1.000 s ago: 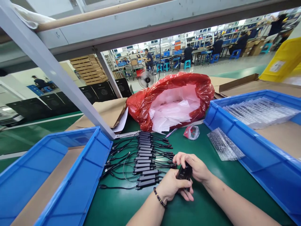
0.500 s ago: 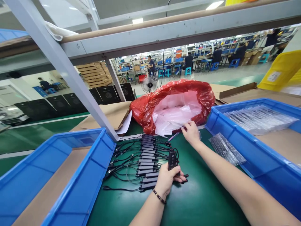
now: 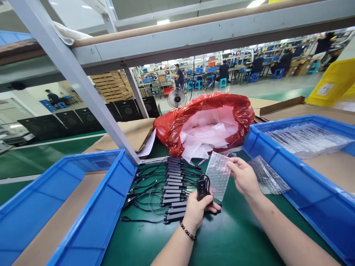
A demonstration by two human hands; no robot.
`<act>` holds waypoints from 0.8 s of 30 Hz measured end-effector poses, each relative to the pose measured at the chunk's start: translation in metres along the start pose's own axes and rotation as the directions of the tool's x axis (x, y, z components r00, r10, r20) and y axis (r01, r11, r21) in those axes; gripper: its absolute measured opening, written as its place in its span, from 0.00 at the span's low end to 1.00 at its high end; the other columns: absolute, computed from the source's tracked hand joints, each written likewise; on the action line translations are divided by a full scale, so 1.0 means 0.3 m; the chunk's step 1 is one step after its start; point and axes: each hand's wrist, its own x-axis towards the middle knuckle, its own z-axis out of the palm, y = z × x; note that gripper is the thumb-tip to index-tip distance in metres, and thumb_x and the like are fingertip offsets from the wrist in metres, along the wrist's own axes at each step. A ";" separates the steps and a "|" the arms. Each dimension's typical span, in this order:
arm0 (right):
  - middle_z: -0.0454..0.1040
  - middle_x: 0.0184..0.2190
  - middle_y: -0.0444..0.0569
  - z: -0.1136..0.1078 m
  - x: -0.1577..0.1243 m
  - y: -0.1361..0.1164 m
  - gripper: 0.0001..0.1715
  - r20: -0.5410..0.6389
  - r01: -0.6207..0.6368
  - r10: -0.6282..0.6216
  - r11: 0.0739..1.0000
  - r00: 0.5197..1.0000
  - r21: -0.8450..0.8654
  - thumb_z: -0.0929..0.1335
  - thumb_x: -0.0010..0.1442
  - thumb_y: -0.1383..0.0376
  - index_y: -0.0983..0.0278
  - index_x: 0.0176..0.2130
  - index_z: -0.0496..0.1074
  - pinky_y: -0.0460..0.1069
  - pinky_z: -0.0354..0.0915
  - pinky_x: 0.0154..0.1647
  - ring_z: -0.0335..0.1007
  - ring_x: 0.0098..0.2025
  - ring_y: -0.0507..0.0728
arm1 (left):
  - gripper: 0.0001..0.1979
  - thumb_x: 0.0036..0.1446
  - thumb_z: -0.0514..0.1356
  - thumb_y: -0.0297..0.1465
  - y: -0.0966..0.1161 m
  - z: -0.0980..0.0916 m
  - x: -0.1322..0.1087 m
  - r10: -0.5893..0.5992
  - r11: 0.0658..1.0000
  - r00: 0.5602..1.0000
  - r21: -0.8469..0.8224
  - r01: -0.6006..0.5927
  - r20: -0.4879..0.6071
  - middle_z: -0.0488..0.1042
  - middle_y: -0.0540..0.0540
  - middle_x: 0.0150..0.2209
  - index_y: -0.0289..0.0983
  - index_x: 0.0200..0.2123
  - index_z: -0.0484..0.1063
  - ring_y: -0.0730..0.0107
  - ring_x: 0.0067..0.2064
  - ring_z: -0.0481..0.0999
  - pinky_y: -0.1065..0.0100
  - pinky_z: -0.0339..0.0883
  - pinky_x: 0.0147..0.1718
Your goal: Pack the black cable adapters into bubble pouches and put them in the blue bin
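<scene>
My left hand [image 3: 200,207] is closed around a small black controller box [image 3: 202,189] with its cable bunched behind it. Between thumb and fingers, my right hand [image 3: 244,175] pinches a clear bubble-wrap bag [image 3: 217,173] by its right edge. The bag hangs just behind and to the right of the controller box, partly hidden by it. To the left of my left hand, a row of similar black controller boxes [image 3: 174,190] lies on the green table, cables spreading to both sides. Behind them, an open red plastic sack [image 3: 172,129] holds many bubble-wrap bags.
A blue bin [image 3: 122,184] lined with cardboard stands at left. Another blue bin [image 3: 266,162] at right contains wrapped pieces [image 3: 307,138]. Beside it lie bubble-wrapped items [image 3: 266,175]. A purple pen [image 3: 202,162] lies before the sack. A metal shelf beam [image 3: 194,44] crosses overhead.
My right hand has drawn a bubble-wrap bag from the front of the red sack and moved toward me and right. My left hand stays nearly still with the controller box.
</scene>
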 end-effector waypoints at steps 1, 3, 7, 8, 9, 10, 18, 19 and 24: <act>0.72 0.25 0.45 0.004 -0.017 0.014 0.20 0.072 -0.056 0.054 0.998 0.996 0.018 0.72 0.43 0.55 0.64 0.33 0.68 0.48 0.64 0.25 0.67 0.24 0.53 | 0.17 0.40 0.65 0.37 -0.004 0.000 0.002 0.014 1.000 1.000 0.009 -0.014 -0.012 0.72 0.47 0.18 0.30 0.28 0.67 0.67 0.21 0.75 0.74 0.66 0.19; 0.74 0.28 0.49 0.010 -0.050 0.042 0.21 0.257 -0.157 0.155 0.988 0.954 -0.013 0.71 0.46 0.54 0.65 0.36 0.70 0.50 0.65 0.30 0.69 0.28 0.55 | 0.17 0.41 0.65 0.37 -0.010 -0.003 0.009 0.046 0.999 0.996 0.021 -0.044 -0.081 0.72 0.46 0.19 0.30 0.29 0.67 0.68 0.22 0.75 0.74 0.67 0.20; 0.74 0.28 0.49 0.001 -0.075 0.090 0.19 0.321 -0.196 0.227 0.973 0.919 -0.125 0.72 0.45 0.54 0.68 0.31 0.73 0.51 0.63 0.36 0.69 0.31 0.56 | 0.17 0.40 0.65 0.37 -0.008 -0.008 0.015 -0.010 1.000 0.995 0.017 0.012 -0.098 0.72 0.47 0.20 0.30 0.29 0.67 0.67 0.22 0.75 0.74 0.66 0.19; 0.74 0.27 0.48 -0.005 -0.069 0.098 0.19 0.265 -0.194 0.214 0.976 0.940 -0.100 0.72 0.45 0.54 0.68 0.29 0.73 0.50 0.63 0.36 0.68 0.31 0.55 | 0.17 0.40 0.65 0.36 -0.008 -0.008 0.013 -0.049 0.998 0.997 0.024 0.050 -0.051 0.72 0.46 0.20 0.29 0.29 0.68 0.68 0.21 0.75 0.75 0.66 0.18; 0.74 0.26 0.47 -0.012 -0.059 0.102 0.19 0.202 -0.193 0.199 0.980 0.959 -0.054 0.73 0.44 0.54 0.67 0.29 0.73 0.50 0.63 0.35 0.68 0.30 0.54 | 0.17 0.40 0.65 0.36 -0.008 -0.007 0.011 -0.090 0.995 0.996 0.034 0.090 0.000 0.73 0.45 0.20 0.29 0.29 0.68 0.69 0.20 0.74 0.75 0.65 0.17; 0.73 0.25 0.46 -0.020 -0.047 0.105 0.19 0.142 -0.192 0.189 0.981 0.972 0.002 0.73 0.43 0.54 0.67 0.28 0.72 0.49 0.63 0.34 0.67 0.28 0.54 | 0.16 0.40 0.64 0.36 -0.010 -0.006 0.009 -0.128 0.991 0.991 0.047 0.126 0.046 0.73 0.44 0.21 0.28 0.28 0.68 0.70 0.20 0.74 0.76 0.64 0.16; 0.69 0.21 0.42 -0.038 -0.016 0.118 0.19 -0.084 -0.125 0.144 0.973 0.986 0.192 0.75 0.38 0.56 0.64 0.25 0.68 0.48 0.63 0.27 0.64 0.23 0.51 | 0.12 0.37 0.64 0.32 -0.050 -0.001 -0.006 -0.349 0.937 0.891 0.121 0.327 0.290 0.71 0.45 0.17 0.29 0.24 0.67 0.68 0.16 0.72 0.76 0.63 0.12; 0.69 0.20 0.42 -0.035 -0.022 0.120 0.19 -0.071 -0.127 0.143 0.973 0.987 0.192 0.75 0.39 0.55 0.64 0.25 0.68 0.48 0.63 0.27 0.64 0.23 0.51 | 0.12 0.37 0.64 0.31 -0.052 -0.001 -0.007 -0.359 0.933 0.880 0.119 0.339 0.311 0.71 0.45 0.17 0.29 0.24 0.67 0.68 0.16 0.72 0.77 0.63 0.11; 0.72 0.23 0.44 -0.030 -0.049 0.111 0.19 0.146 -0.139 0.132 0.989 0.980 0.040 0.72 0.43 0.53 0.65 0.30 0.70 0.49 0.64 0.31 0.66 0.26 0.53 | 0.12 0.39 0.64 0.30 -0.054 -0.012 -0.003 -0.360 0.928 0.855 0.047 0.371 0.373 0.72 0.44 0.17 0.29 0.26 0.67 0.67 0.15 0.72 0.76 0.63 0.10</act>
